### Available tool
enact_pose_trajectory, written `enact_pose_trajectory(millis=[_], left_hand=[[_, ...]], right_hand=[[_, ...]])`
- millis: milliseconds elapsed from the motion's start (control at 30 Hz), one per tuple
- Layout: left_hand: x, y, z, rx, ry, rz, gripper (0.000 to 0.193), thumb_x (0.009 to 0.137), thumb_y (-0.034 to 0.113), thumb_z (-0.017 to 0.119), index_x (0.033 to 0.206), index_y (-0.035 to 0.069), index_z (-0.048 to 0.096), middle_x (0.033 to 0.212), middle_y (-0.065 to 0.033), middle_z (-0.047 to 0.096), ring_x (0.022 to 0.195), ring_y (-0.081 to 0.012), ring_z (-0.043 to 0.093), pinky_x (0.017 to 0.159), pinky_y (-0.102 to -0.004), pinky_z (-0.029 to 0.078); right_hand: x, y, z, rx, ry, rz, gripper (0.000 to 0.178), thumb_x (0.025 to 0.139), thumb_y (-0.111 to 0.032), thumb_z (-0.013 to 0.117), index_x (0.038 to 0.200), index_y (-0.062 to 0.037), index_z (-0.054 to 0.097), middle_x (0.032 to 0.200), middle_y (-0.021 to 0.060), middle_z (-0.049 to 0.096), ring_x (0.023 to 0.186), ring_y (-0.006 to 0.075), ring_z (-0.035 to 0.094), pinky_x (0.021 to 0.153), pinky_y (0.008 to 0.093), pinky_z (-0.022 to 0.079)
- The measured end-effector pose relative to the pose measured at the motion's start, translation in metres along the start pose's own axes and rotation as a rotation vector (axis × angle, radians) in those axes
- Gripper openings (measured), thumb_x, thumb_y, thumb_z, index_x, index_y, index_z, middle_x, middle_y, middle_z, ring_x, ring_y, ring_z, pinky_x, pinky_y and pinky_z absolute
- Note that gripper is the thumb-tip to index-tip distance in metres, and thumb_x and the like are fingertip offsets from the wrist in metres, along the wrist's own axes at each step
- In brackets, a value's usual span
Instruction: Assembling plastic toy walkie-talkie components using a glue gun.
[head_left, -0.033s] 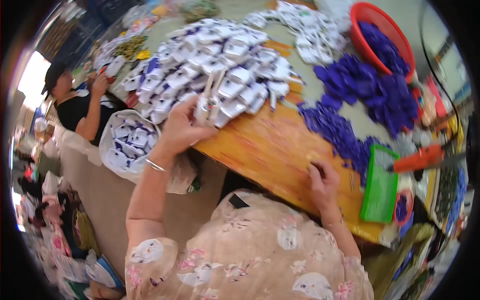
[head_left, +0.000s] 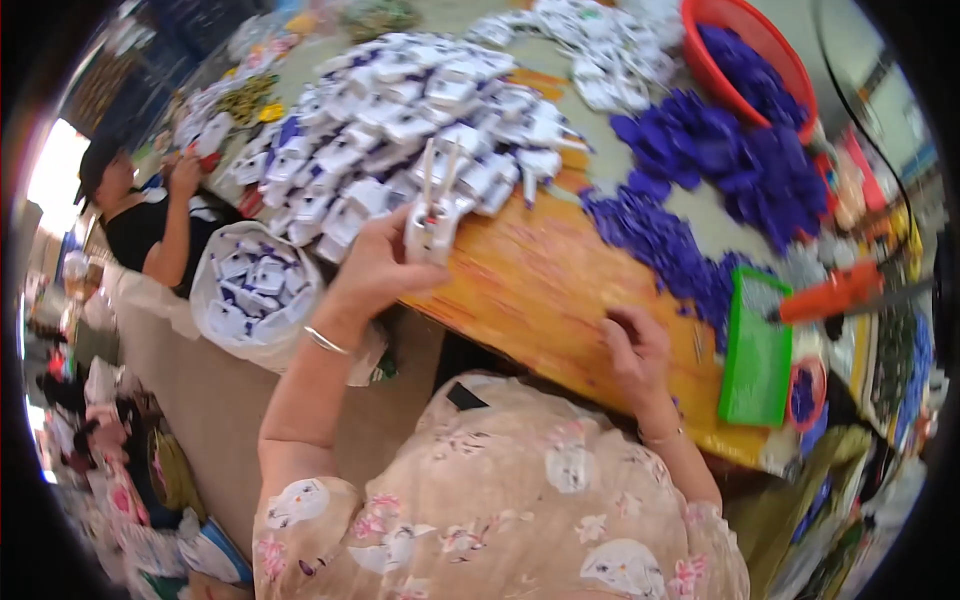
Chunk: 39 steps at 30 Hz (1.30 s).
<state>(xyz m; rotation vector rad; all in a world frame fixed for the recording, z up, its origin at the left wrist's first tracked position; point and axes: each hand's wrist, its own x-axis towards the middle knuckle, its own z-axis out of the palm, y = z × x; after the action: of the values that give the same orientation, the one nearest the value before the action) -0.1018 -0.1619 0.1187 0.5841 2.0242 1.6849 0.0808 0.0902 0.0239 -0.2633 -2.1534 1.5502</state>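
Note:
Between the thumb and fingers of my left hand (head_left: 385, 265) is a small white plastic part (head_left: 430, 232), with two pale prongs pointing up and a bit of red on it. It is held over the table's near left edge, in front of a big heap of white-and-purple plastic pieces (head_left: 400, 110). My right hand (head_left: 640, 358) is over the wooden board (head_left: 545, 290), fingers curled in toward the thumb. Whatever those fingers may hold is hidden. Small purple pieces (head_left: 650, 235) lie in a strip beyond it.
At the right are a green tray (head_left: 738, 390), an orange-handled tool (head_left: 835, 293) and a red basin (head_left: 700, 65) of purple pieces beside a purple pile. White parts (head_left: 610, 60) lie at the back. A bag of pieces (head_left: 215, 320) stands at left, near a seated person (head_left: 150, 225).
My left hand has come slightly to the right and nearer to me, bringing the white plastic part away from the heap. The whole view has shifted a little. My right hand stays about where it was.

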Motion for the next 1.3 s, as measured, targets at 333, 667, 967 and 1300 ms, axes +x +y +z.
enact_pose_trajectory(millis=[333,667,967,1300], left_hand=[[-0.048,-0.023,0.189,-0.533,-0.451,-0.114,0.055,0.071,0.004,0.074,0.120,0.001,0.050,0.110,-0.0091,0.060,0.099,-0.0186,0.059,0.088,-0.0329,0.048],[-0.062,-0.034,0.174,-0.809,-0.547,-0.225,0.058,0.076,0.005,0.052,0.132,-0.002,0.038,0.119,-0.0133,0.055,0.105,-0.0244,0.057,0.093,-0.0377,0.045],[-0.051,-0.056,0.149,-1.078,-0.643,-0.382,0.052,0.079,0.018,0.047,0.126,-0.004,0.041,0.118,-0.0229,0.054,0.102,-0.0384,0.058,0.087,-0.0506,0.048],[-0.015,-0.058,0.174,-0.979,-0.524,-0.468,0.059,0.081,0.020,0.047,0.135,0.000,0.035,0.125,-0.0157,0.052,0.111,-0.0311,0.052,0.098,-0.0436,0.040]], right_hand=[[-0.064,-0.043,-0.039,-0.010,-0.026,-0.159,0.073,0.069,-0.018,0.078,0.128,0.0006,0.038,0.108,0.0132,0.053,0.094,0.0209,0.056,0.077,0.0323,0.048],[-0.083,-0.032,-0.045,0.643,-0.049,0.056,0.044,0.082,0.000,0.054,0.125,0.0011,0.045,0.111,0.0082,0.058,0.094,0.0105,0.056,0.077,0.0246,0.047],[-0.081,-0.035,-0.036,0.667,0.034,0.220,0.045,0.079,0.001,0.052,0.124,0.0076,0.047,0.112,0.0132,0.060,0.101,0.0158,0.058,0.088,0.0285,0.046],[-0.078,-0.017,-0.047,0.701,0.137,0.265,0.041,0.084,0.005,0.049,0.125,0.0060,0.044,0.109,0.0114,0.059,0.097,0.0137,0.058,0.083,0.0263,0.048]])
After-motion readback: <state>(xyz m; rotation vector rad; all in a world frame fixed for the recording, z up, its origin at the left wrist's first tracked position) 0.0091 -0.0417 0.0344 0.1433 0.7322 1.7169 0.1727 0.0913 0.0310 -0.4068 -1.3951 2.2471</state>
